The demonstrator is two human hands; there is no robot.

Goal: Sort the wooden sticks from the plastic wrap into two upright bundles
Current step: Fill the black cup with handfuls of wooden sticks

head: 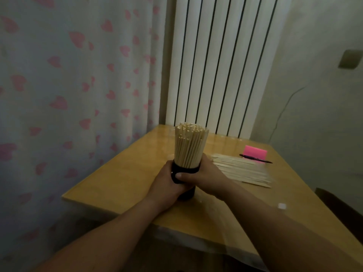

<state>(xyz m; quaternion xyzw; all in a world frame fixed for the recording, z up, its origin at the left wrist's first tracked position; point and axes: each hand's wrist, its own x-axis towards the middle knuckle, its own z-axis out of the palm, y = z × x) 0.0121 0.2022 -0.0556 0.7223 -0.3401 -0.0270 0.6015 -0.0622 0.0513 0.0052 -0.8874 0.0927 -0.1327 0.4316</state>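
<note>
A thick bundle of pale wooden sticks stands upright in a black cup-like holder on the wooden table. My left hand wraps the holder from the left. My right hand wraps it from the right, thumb across the front. To the right, more wooden sticks lie flat in a spread pile on the table; I cannot make out any plastic wrap around them.
A pink pad with a black pen across it lies behind the flat pile. A white radiator and a curtain with pink hearts stand behind the table. A dark chair back is at right.
</note>
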